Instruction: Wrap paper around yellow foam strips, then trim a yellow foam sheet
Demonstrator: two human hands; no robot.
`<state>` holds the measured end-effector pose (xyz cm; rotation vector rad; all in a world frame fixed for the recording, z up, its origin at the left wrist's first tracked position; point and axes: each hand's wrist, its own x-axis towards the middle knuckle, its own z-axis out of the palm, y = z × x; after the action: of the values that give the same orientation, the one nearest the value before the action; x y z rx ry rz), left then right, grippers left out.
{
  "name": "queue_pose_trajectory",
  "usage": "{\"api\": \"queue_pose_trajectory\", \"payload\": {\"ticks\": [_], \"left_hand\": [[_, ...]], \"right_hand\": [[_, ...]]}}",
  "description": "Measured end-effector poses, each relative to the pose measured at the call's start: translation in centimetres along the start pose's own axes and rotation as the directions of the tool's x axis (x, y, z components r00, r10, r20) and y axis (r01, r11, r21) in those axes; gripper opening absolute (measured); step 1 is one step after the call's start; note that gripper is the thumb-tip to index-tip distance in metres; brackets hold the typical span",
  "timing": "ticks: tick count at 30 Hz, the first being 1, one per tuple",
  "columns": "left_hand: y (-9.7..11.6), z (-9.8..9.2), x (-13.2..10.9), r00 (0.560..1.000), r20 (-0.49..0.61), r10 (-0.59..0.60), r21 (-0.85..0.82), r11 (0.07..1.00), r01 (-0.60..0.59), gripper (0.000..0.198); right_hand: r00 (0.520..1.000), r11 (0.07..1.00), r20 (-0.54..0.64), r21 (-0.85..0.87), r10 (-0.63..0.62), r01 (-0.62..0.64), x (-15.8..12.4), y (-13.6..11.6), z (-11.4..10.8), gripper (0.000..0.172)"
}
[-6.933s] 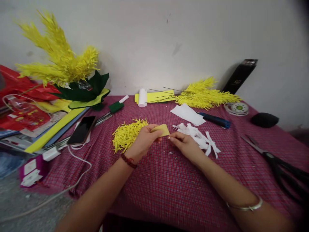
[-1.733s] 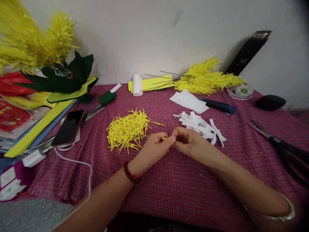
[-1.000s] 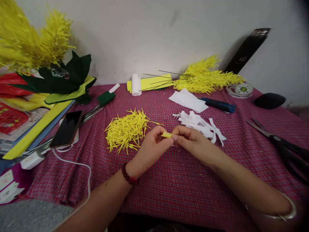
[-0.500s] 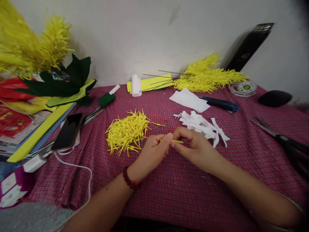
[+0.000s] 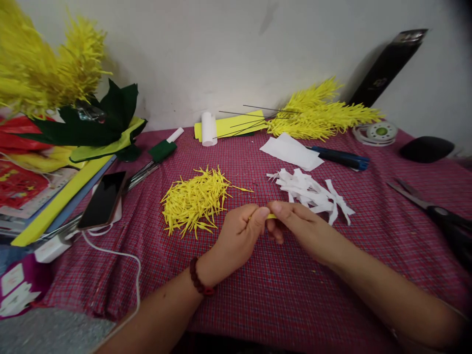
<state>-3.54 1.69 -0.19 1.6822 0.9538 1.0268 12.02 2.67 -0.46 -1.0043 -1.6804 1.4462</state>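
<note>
Between my two hands a thin yellow strip (image 5: 271, 216) is pinched, mostly covered by the fingers. My left hand (image 5: 241, 231) grips one end between thumb and curled fingers. On the other end, the thumb and fingers of my right hand (image 5: 297, 221) are closed. A pile of twisted yellow pieces (image 5: 195, 199) lies just left of my left hand, with one piece sticking out to the right. Behind my right hand rests a heap of white strips (image 5: 308, 189).
Scissors (image 5: 424, 201) lie at the right on the checked cloth (image 5: 280, 300). Toward the wall are a white sheet (image 5: 291, 151), a blue-black cutter (image 5: 341, 158), yellow fringed stems (image 5: 320, 118) with wires, and a white roll (image 5: 208, 129). A phone (image 5: 103, 199) and cable sit left.
My right hand has turned over the strip, its thumb now on top and its fingers beneath. Less of the yellow strip shows. Both hands stay close together.
</note>
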Motion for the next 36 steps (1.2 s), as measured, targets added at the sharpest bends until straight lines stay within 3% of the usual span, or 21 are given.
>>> {"api": "queue_pose_trajectory", "payload": {"ticks": [3,6,9,12,16,19,22,25,27,29,31,33,34,36], "left_hand": [[0.1,0.1,0.0,0.999,-0.006,0.037,0.085,0.996,-0.036,0.039],[-0.1,0.1,0.0,1.0,-0.016,-0.014,0.067,0.998,0.015,0.039],[-0.5,0.0,0.1,0.979,0.007,-0.205,-0.163,0.965,0.204,0.045],[-0.9,-0.1,0.3,0.908,0.091,-0.408,-0.348,0.842,0.413,0.056],[-1.2,-0.3,0.4,0.865,0.156,-0.476,-0.375,0.782,0.498,0.052],[-1.1,-0.3,0.4,0.878,0.142,-0.457,-0.393,0.788,0.474,0.047],[-0.8,-0.1,0.3,0.937,0.042,-0.347,-0.286,0.894,0.344,0.046],[-0.5,-0.1,0.2,0.989,-0.049,-0.136,-0.007,0.991,0.136,0.044],[-0.2,-0.3,0.1,0.999,-0.048,0.011,0.207,0.978,0.0,0.043],[0.0,-0.7,0.0,0.991,-0.018,0.129,0.393,0.913,-0.112,0.04],[0.2,-1.0,-0.1,0.982,-0.009,0.189,0.499,0.852,-0.16,0.038],[0.2,-1.1,-0.1,0.981,-0.05,0.187,0.5,0.855,-0.137,0.04],[0.2,-1.2,0.0,0.984,-0.089,0.154,0.459,0.883,-0.097,0.041],[-0.1,-1.2,0.1,0.99,-0.137,-0.018,0.265,0.963,0.055,0.043]], "right_hand": [[1.0,0.998,0.013,0.067,0.022,-0.022,0.0,0.4,0.0,0.043],[1.0,1.0,0.015,0.03,-0.007,0.006,0.1,0.5,-0.2,0.038],[0.996,0.989,0.004,-0.123,-0.085,0.085,0.1,0.0,-0.2,0.034],[0.985,0.943,0.035,-0.286,-0.166,0.17,0.1,-0.5,0.1,0.027],[0.974,0.851,0.033,-0.48,-0.222,0.211,0.1,-0.5,0.4,0.022],[0.984,0.845,-0.004,-0.514,-0.177,0.15,0.2,-0.3,0.3,0.021],[0.996,0.929,-0.015,-0.363,-0.084,0.072,0.2,-0.2,0.2,0.025],[1.0,0.999,0.0,-0.048,-0.008,0.008,0.2,0.0,0.3,0.032],[0.999,0.992,0.014,0.123,0.03,-0.032,0.1,0.1,0.4,0.031],[0.998,0.98,0.018,0.191,0.053,-0.055,0.1,0.2,0.4,0.028],[0.999,0.986,0.002,0.161,0.052,-0.052,0.1,0.1,0.3,0.026],[0.999,0.999,-0.041,0.029,0.014,-0.013,0.2,-0.1,0.2,0.026],[0.997,0.997,-0.07,-0.07,-0.028,0.023,0.2,-0.3,0.1,0.026],[0.981,0.945,-0.109,-0.303,-0.16,0.12,0.2,-0.4,-0.2,0.024]]}}
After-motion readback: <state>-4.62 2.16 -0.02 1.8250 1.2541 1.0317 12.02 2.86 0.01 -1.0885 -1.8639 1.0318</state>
